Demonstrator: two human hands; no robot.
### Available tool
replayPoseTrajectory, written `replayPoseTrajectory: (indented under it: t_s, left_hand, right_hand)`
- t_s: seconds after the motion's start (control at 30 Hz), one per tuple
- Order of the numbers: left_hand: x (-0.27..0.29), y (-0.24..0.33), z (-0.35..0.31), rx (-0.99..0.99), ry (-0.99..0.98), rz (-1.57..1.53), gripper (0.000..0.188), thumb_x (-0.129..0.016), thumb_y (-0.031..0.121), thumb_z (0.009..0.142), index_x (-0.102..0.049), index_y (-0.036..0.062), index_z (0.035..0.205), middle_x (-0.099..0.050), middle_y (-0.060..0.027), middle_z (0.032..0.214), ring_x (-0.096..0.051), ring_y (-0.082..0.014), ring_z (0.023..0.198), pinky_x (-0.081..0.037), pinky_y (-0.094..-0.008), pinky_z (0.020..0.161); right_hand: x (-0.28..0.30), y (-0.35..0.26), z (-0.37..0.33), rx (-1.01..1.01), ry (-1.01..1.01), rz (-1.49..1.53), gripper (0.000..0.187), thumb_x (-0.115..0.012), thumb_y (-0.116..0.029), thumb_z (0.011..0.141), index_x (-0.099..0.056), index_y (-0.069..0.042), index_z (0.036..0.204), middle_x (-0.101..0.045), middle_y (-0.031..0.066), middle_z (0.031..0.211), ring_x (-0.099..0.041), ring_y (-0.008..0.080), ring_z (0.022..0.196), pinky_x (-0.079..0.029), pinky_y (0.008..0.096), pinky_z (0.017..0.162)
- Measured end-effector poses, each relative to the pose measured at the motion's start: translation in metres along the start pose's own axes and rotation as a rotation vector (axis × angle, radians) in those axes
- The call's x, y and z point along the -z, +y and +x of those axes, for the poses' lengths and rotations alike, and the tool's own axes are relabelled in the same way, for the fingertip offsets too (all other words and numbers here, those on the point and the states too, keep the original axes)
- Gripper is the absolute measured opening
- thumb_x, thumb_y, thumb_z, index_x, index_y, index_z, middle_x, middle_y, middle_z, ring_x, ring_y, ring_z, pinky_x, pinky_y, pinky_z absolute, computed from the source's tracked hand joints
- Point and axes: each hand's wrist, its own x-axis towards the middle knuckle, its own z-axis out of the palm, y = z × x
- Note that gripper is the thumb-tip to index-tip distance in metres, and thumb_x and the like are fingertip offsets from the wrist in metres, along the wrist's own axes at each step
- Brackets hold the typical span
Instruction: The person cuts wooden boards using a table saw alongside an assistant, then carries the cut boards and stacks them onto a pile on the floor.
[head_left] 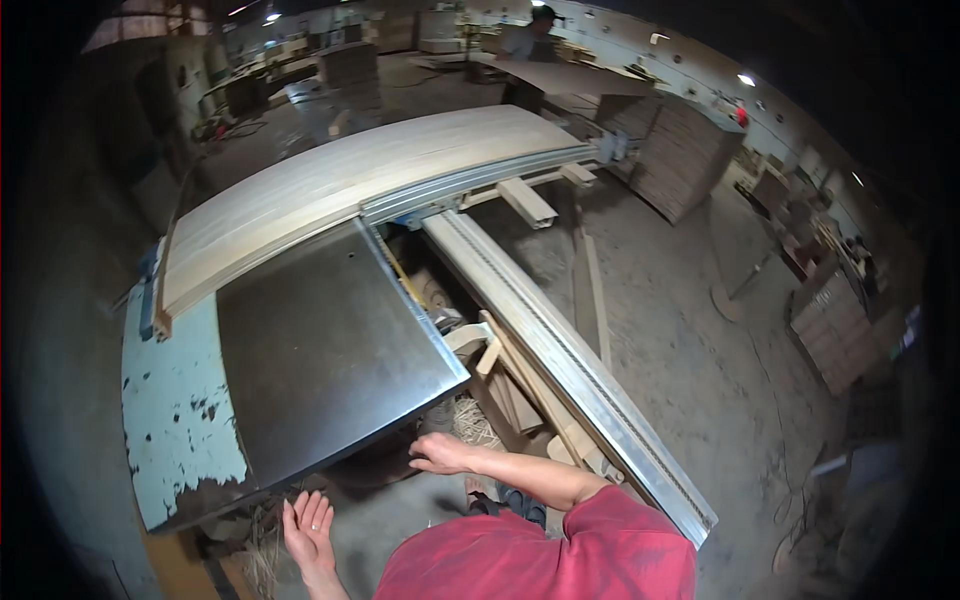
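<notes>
My left hand [310, 532] is just off the near edge of a table saw's dark metal top [320, 350], palm turned up, fingers apart and nothing in it. Near the front right corner of that top is my right hand [442, 454], its fingers loosely stretched leftward and holding nothing. Neither hand appears to touch the saw. Across the far side of the saw lies a stack of long pale wooden panels [370, 150], along a metal fence [480, 178].
A long sliding rail [580, 375] runs down to my right, with wooden strips [545, 400] beside it. Peeling light-blue paint covers the saw's left wing [185, 405]. Tall board stacks [675, 150] stand at the back right, where another person [528, 40] is beside a large sheet [570, 76].
</notes>
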Motion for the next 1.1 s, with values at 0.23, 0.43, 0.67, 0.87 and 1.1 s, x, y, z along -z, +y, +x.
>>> replayPoseTrajectory:
  t_s: [0.23, 0.43, 0.67, 0.87, 1.1]
  left_hand:
    - [-0.041, -0.036, 0.014, 0.235, -0.076, 0.101, 0.047, -0.051, 0.037, 0.105, -0.06, -0.0039, 0.125, -0.07, -0.0221, 0.114, -0.071, -0.0313, 0.102, -0.058, -0.043, 0.089]
    - [-0.113, -0.041, 0.023, 0.244, -0.283, 0.351, 0.034, -0.057, 0.025, 0.103, -0.062, -0.004, 0.121, -0.072, -0.0188, 0.108, -0.074, -0.026, 0.091, -0.063, -0.0347, 0.077]
    - [-0.122, -0.048, 0.028, 0.251, -0.289, 0.403, 0.034, -0.058, 0.025, 0.102, -0.063, -0.0043, 0.12, -0.072, -0.0195, 0.109, -0.073, -0.026, 0.092, -0.063, -0.0351, 0.077]
    - [-0.086, -0.05, 0.023, 0.269, -0.195, 0.371, 0.035, -0.059, 0.025, 0.102, -0.062, -0.0046, 0.121, -0.072, -0.0194, 0.11, -0.073, -0.0272, 0.091, -0.062, -0.0359, 0.078]
    - [-0.048, -0.046, 0.013, 0.265, -0.102, 0.473, 0.056, -0.061, 0.047, 0.096, -0.058, 0.001, 0.129, -0.063, -0.0181, 0.126, -0.065, -0.0344, 0.107, -0.053, -0.0447, 0.094]
  right_hand:
    - [-0.007, 0.031, -0.066, -0.163, 0.021, 0.077, 0.038, -0.065, -0.03, 0.093, -0.067, 0.004, 0.113, -0.07, 0.0265, 0.102, -0.066, 0.0442, 0.1, -0.054, 0.05, 0.089]
    - [-0.015, 0.038, -0.092, -0.274, 0.083, 0.16, 0.038, -0.066, -0.03, 0.093, -0.068, -0.001, 0.117, -0.07, 0.026, 0.107, -0.066, 0.0425, 0.106, -0.053, 0.0498, 0.092]
    - [-0.001, 0.038, -0.102, -0.35, 0.027, 0.121, 0.039, -0.067, -0.031, 0.092, -0.068, -0.001, 0.117, -0.07, 0.0261, 0.105, -0.066, 0.0434, 0.103, -0.054, 0.0498, 0.091]
    - [0.006, 0.046, -0.075, -0.223, 0.119, 0.148, 0.034, -0.067, -0.029, 0.093, -0.068, 0.001, 0.107, -0.069, 0.0259, 0.095, -0.067, 0.045, 0.097, -0.054, 0.0523, 0.084]
    - [0.042, 0.011, 0.012, 0.052, 0.275, 0.101, 0.028, -0.067, -0.025, 0.091, -0.068, 0.002, 0.101, -0.068, 0.0235, 0.099, -0.065, 0.0429, 0.097, -0.053, 0.0509, 0.084]
